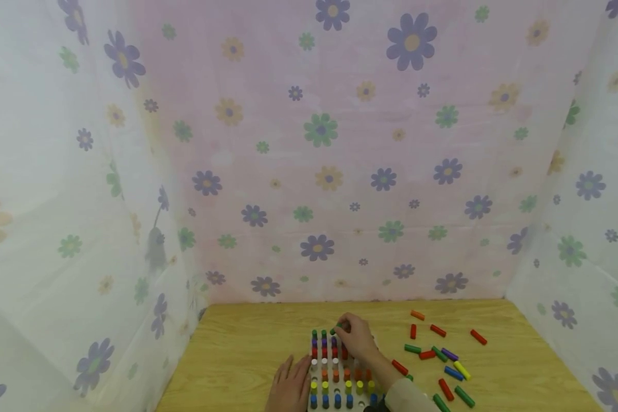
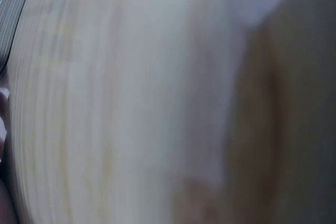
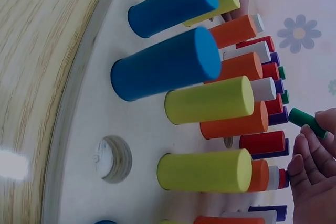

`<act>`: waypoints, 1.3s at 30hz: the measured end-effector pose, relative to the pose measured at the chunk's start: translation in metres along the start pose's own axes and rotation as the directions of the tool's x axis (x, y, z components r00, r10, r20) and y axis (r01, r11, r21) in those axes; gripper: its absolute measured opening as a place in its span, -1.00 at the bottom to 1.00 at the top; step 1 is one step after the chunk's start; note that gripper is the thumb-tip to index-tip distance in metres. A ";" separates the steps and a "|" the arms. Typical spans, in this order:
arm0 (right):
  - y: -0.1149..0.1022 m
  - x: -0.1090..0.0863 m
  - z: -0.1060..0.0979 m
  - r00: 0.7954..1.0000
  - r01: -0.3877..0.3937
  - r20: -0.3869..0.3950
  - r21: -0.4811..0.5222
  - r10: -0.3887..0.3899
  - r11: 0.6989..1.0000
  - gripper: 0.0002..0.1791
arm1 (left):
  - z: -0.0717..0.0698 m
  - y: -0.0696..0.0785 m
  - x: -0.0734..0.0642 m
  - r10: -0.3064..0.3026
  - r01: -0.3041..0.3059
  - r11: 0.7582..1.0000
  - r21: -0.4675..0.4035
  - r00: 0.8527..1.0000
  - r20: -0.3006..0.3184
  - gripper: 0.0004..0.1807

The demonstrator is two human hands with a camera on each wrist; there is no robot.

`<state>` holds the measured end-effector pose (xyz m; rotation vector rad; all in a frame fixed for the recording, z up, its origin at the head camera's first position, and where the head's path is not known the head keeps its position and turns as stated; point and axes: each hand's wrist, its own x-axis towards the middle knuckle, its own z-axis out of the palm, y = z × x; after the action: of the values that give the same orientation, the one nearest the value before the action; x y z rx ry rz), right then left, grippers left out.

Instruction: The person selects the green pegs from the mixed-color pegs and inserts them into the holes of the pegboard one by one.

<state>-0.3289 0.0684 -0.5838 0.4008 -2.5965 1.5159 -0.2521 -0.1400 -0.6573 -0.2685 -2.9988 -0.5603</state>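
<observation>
A white pegboard [image 3: 139, 121] stands on the table with rows of coloured pegs upright in its holes. Over its far row, my right hand [image 1: 357, 339] pinches a green peg [image 3: 307, 123] between thumb and fingers; the peg is tilted. Two green pegs [image 1: 324, 333] stand to its left in that same row. My left hand [image 1: 289, 384] lies flat at the board's left side, fingers extended and fingertips right at its edge. Close to the right wrist camera are big blue pegs [image 3: 168, 64], yellow pegs [image 3: 205, 171] and a bare hole. The left wrist view is mostly blurred.
Loose pegs lie scattered on the wooden table [image 1: 237, 343] right of the board, among them red pegs [image 1: 478, 336], a purple peg [image 1: 450, 354], a yellow peg [image 1: 462, 370] and an orange peg [image 1: 418, 315]. Flower-patterned sheets [image 1: 268, 160] enclose the table at the back and sides.
</observation>
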 end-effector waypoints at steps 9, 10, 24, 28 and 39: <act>0.006 0.007 0.006 0.999 -0.051 -0.015 0.007 0.051 0.999 -0.82 | -0.003 0.002 0.001 -0.016 0.017 1.000 -0.007 0.999 0.036 -0.46; 0.007 0.007 0.006 0.999 -0.044 -0.015 -0.001 0.044 0.999 -0.83 | -0.003 0.002 0.002 -0.016 0.016 1.000 -0.005 0.999 0.034 -0.46; 0.005 0.009 0.009 0.999 -0.043 -0.001 -0.088 0.043 0.995 -0.91 | 0.002 -0.001 0.000 0.014 -0.014 1.000 -0.004 1.000 -0.025 -0.43; 0.003 0.009 0.009 0.999 -0.036 -0.002 -0.101 0.036 0.994 -0.91 | 0.002 -0.001 0.000 0.021 -0.021 1.000 0.007 0.999 -0.030 -0.44; 0.003 0.009 0.009 0.999 -0.038 0.016 -0.167 0.041 0.985 -0.92 | 0.000 0.001 -0.001 0.012 -0.012 1.000 -0.004 1.000 -0.006 -0.47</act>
<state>-0.3386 0.0607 -0.5890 0.3501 -2.7349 1.2980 -0.2513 -0.1394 -0.6567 -0.2838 -2.9887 -0.5659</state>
